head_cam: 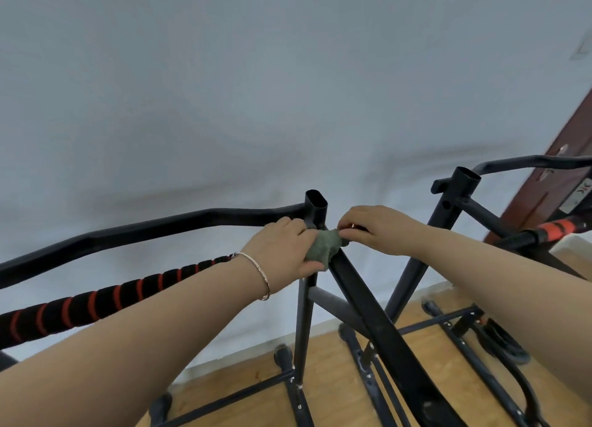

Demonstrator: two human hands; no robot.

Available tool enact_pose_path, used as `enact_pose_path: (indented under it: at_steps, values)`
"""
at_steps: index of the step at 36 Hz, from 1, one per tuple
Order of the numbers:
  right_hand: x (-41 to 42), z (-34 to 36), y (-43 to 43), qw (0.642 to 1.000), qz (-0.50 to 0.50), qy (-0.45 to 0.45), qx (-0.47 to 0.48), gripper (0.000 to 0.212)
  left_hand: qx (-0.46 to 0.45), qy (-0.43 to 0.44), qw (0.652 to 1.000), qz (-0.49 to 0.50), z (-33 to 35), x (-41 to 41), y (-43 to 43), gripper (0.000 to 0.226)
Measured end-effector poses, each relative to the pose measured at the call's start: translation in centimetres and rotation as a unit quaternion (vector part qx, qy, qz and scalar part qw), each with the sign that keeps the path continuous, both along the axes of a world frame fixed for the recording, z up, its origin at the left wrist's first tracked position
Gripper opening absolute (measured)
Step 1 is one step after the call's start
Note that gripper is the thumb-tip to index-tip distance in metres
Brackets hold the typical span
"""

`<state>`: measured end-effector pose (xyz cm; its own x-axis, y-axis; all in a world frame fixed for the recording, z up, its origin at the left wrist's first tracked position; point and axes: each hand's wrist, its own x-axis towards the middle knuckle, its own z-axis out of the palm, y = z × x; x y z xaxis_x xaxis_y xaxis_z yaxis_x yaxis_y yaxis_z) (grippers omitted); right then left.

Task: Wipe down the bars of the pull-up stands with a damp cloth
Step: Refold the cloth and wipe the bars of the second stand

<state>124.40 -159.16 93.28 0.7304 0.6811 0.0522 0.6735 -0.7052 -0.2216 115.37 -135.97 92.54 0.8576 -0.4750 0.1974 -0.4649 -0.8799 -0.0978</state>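
A black pull-up stand fills the view, its open-topped upright post [315, 206] at the centre. A green cloth [323, 244] is bunched against the joint where a diagonal brace [368, 301] meets the post. My left hand [282, 250], a thin bracelet on its wrist, grips the cloth from the left. From the right, my right hand [374, 229] pinches the cloth's other end. A black top bar [134, 234] runs left from the post, and below it lies a foam grip bar with red stripes [96, 301].
A second stand's post [461, 183] rises to the right, with an orange-and-black grip [557, 228] beside it. A dark red door [563, 157] is at the far right. A pale wall lies behind, a wooden floor [330, 391] and the stands' black feet below.
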Motion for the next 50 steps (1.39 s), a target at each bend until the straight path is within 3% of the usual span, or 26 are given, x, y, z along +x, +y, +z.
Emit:
enact_pose_path:
  at_steps: [2, 6, 10, 15, 17, 20, 22, 24, 26, 27, 30, 33, 36, 38, 39, 41, 44, 46, 48, 50]
  values:
    - [0.1, -0.2, 0.2, 1.0, -0.007, -0.015, -0.026, 0.047, 0.046, 0.036, 0.998, 0.037, 0.0, 0.6, -1.2, 0.06]
    - [0.1, -0.1, 1.0, 0.995, -0.03, -0.029, -0.09, 0.042, 0.024, 0.081, 0.992, 0.091, -0.2, 1.8, -2.1, 0.048]
    - [-0.3, 0.0, 2.1, 0.991, -0.058, -0.06, -0.109, 0.052, 0.022, 0.152, 0.982, 0.11, 0.4, 2.0, -2.3, 0.05]
    - [-1.2, -0.5, 2.4, 0.958, -0.064, -0.257, -0.107, 0.042, -0.035, 0.234, 0.966, 0.107, 3.0, 3.0, -1.7, 0.053]
    - [-1.8, -0.1, 2.5, 0.95, -0.074, -0.296, -0.06, 0.052, -0.058, 0.31, 0.943, 0.111, 4.6, 3.6, -1.3, 0.048]
    - [-1.8, 0.6, 2.7, 0.936, -0.06, -0.348, -0.009, 0.044, -0.092, 0.368, 0.92, 0.098, 5.8, 4.1, -0.8, 0.039]
    - [-1.1, 1.6, 3.2, 0.951, -0.052, -0.301, -0.051, 0.042, -0.076, 0.322, 0.939, 0.096, 5.4, 4.0, -0.8, 0.038]
    - [-0.4, 3.2, 3.7, 0.987, -0.078, -0.117, -0.081, 0.053, -0.04, 0.259, 0.961, 0.089, 4.4, 3.5, -1.0, 0.04]
    - [0.3, 4.5, 3.8, 0.984, -0.096, 0.089, -0.119, 0.069, -0.033, 0.217, 0.972, 0.086, 3.3, 2.8, -1.4, 0.041]
    - [0.5, 4.7, 3.8, 0.978, -0.092, 0.134, -0.133, 0.073, -0.036, 0.202, 0.975, 0.086, 3.0, 2.5, -1.4, 0.04]
    - [0.5, 3.9, 4.1, 0.982, -0.053, 0.103, -0.149, 0.06, -0.046, 0.209, 0.973, 0.086, 2.7, 2.5, -1.2, 0.039]
    - [0.2, 2.5, 4.1, 0.986, -0.04, -0.061, -0.151, 0.051, -0.045, 0.286, 0.952, 0.103, 3.4, 3.7, -0.3, 0.039]
    - [-0.9, 1.0, 3.7, 0.959, -0.072, -0.25, -0.115, 0.059, -0.115, 0.414, 0.897, 0.109, 5.0, 4.2, 0.4, 0.038]
    - [-1.3, 0.5, 3.4, 0.948, -0.075, -0.302, -0.061, 0.056, -0.166, 0.473, 0.858, 0.115, 5.6, 4.2, 0.6, 0.035]
    - [-1.2, 0.6, 3.2, 0.951, -0.078, -0.293, -0.056, 0.055, -0.17, 0.471, 0.858, 0.115, 5.5, 4.2, 0.6, 0.035]
    - [-0.6, 1.1, 3.4, 0.962, -0.064, -0.243, -0.103, 0.053, -0.131, 0.414, 0.894, 0.108, 4.8, 4.3, 0.3, 0.037]
    - [0.7, 2.6, 3.4, 0.992, -0.079, -0.005, -0.102, 0.057, -0.049, 0.321, 0.941, 0.09, 3.5, 4.0, -0.5, 0.035]
    - [1.3, 3.2, 3.1, 0.98, -0.088, 0.136, -0.116, 0.069, -0.025, 0.279, 0.957, 0.079, 2.7, 3.3, -1.2, 0.031]
    - [1.3, 2.7, 2.8, 0.973, -0.088, 0.17, -0.127, 0.066, -0.002, 0.236, 0.968, 0.082, 2.1, 2.9, -1.7, 0.029]
    - [0.7, 2.3, 3.0, 0.983, -0.091, 0.121, -0.107, 0.047, 0.002, 0.221, 0.971, 0.094, 1.8, 3.1, -1.6, 0.026]
